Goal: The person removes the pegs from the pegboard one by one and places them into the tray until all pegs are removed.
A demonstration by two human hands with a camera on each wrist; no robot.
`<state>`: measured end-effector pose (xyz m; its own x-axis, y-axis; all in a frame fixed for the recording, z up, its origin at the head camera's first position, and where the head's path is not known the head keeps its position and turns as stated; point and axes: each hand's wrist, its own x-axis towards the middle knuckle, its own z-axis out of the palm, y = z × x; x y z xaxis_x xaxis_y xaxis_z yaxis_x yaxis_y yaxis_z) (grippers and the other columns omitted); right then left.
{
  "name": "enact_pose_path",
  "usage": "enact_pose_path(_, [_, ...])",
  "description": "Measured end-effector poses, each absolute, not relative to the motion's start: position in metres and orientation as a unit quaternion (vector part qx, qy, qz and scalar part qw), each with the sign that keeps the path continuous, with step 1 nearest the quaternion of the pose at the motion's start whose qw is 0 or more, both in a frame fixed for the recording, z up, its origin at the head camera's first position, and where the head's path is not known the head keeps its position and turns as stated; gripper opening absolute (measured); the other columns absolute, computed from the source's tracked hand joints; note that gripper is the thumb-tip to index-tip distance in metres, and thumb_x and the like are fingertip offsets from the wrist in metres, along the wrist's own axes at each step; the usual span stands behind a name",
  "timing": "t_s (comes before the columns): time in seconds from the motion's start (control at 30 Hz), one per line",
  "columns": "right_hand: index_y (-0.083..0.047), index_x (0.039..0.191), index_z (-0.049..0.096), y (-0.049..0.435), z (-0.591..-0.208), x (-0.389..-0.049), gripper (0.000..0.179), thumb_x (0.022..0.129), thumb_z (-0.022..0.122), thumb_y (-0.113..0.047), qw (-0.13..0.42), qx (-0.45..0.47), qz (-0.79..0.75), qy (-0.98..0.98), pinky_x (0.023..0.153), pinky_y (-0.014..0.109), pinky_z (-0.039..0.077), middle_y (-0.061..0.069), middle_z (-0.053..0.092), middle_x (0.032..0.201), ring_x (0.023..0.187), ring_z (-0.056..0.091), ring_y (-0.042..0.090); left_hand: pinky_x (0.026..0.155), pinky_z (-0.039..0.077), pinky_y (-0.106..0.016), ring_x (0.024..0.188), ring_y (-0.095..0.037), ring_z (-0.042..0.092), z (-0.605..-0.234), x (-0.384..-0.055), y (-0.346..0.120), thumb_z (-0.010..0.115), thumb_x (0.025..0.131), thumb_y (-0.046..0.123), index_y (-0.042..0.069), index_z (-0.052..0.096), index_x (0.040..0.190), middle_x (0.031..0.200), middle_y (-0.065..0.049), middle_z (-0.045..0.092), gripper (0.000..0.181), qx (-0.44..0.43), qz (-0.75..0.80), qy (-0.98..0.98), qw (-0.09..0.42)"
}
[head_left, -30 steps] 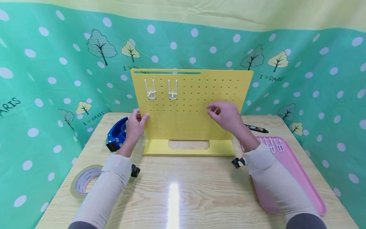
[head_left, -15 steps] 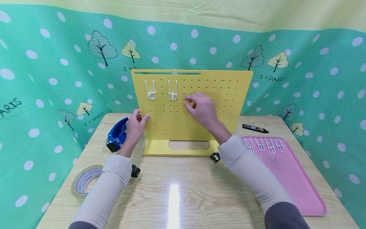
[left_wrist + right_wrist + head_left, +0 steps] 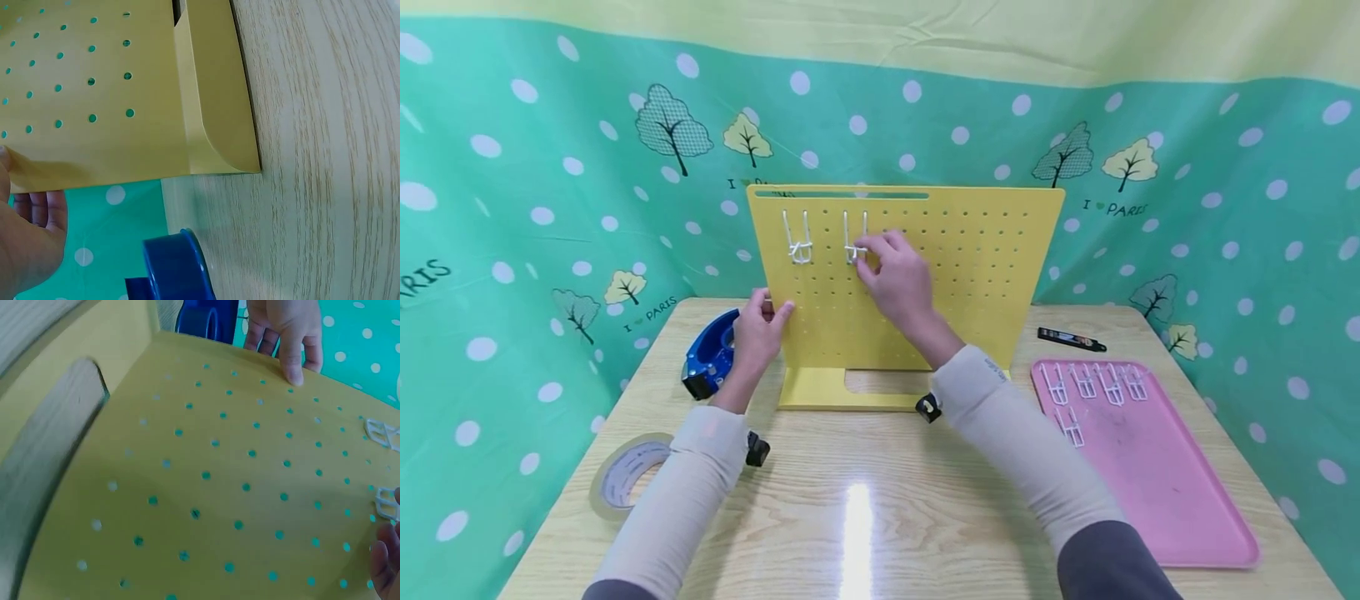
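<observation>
A yellow pegboard (image 3: 880,325) stands upright on its base. My left hand (image 3: 756,333) grips its left edge, thumb on the front and fingers behind, as the left wrist view also shows. Two white wire hooks hang near the top: the left hook (image 3: 800,250) and a second hook (image 3: 850,237) to its right. My right hand (image 3: 898,279) is at the lower end of the second hook, index fingertip and thumb apart around it. In the right wrist view only some right fingers (image 3: 384,556) show, beside that hook; firm contact is not visible.
A pink tray (image 3: 1157,492) on the right bears several white wire hooks (image 3: 1112,383). Behind it lies a black marker (image 3: 1071,339). On the left are a blue tape dispenser (image 3: 709,358) and a tape roll (image 3: 617,479). A patterned curtain (image 3: 550,267) hangs behind the table.
My right hand has moved left across the board's front to the second hook, uncovering the tray and marker. The left hand keeps its hold on the board's edge.
</observation>
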<state>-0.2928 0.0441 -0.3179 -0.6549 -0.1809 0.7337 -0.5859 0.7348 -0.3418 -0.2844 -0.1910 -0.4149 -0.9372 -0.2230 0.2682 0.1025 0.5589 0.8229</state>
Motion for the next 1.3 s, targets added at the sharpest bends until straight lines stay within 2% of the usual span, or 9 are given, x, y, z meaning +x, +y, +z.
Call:
enact_pose_path(0.23, [-0.015, 0.106, 0.076, 0.0365, -0.3205, -0.2964, 0.013, 0.095, 0.071, -0.020, 0.373, 0.206, 0.300, -0.853, 0.062, 0.026, 0.054, 0.005, 0.071, 0.098, 0.078, 0.068, 0.016, 0.069, 0.049, -0.025, 0.087, -0.027, 0.061, -0.4145, -0.2837, -0.1897, 0.061, 0.102, 0.037, 0.006, 0.058, 0.126, 0.102, -0.018, 0.067, 0.039, 0.034, -0.462, -0.867, 0.182])
enact_pose_path(0.43, [-0.015, 0.104, 0.077, 0.0354, -0.3182, -0.2987, 0.011, 0.097, 0.070, -0.020, 0.371, 0.198, 0.306, -0.854, 0.068, 0.025, 0.056, 0.004, 0.072, 0.097, 0.081, 0.069, 0.016, 0.070, 0.049, -0.026, 0.089, -0.026, 0.062, -0.4137, -0.2841, -0.1899, 0.061, 0.103, 0.037, 0.008, 0.057, 0.127, 0.103, -0.017, 0.066, 0.039, 0.033, -0.466, -0.867, 0.176])
enact_pose_path(0.87, [-0.014, 0.101, 0.076, 0.0386, -0.3213, -0.2988, 0.010, 0.096, 0.070, -0.021, 0.403, 0.227, 0.290, -0.838, 0.051, 0.023, 0.046, 0.005, 0.072, 0.092, 0.065, 0.064, 0.016, 0.071, 0.050, -0.029, 0.089, -0.028, 0.062, -0.4162, -0.2844, -0.1907, 0.060, 0.102, 0.038, 0.007, 0.057, 0.127, 0.103, -0.017, 0.066, 0.040, 0.028, -0.466, -0.867, 0.173])
enact_pose_path(1.3, [-0.014, 0.099, 0.077, 0.0423, -0.3175, -0.2981, 0.009, 0.096, 0.070, -0.020, 0.445, 0.259, 0.262, -0.816, 0.050, 0.025, 0.046, 0.006, 0.073, 0.094, 0.063, 0.064, 0.016, 0.074, 0.051, -0.030, 0.090, -0.028, 0.061, -0.4146, -0.2838, -0.1905, 0.058, 0.103, 0.039, 0.008, 0.056, 0.129, 0.105, -0.017, 0.065, 0.041, 0.028, -0.473, -0.865, 0.167])
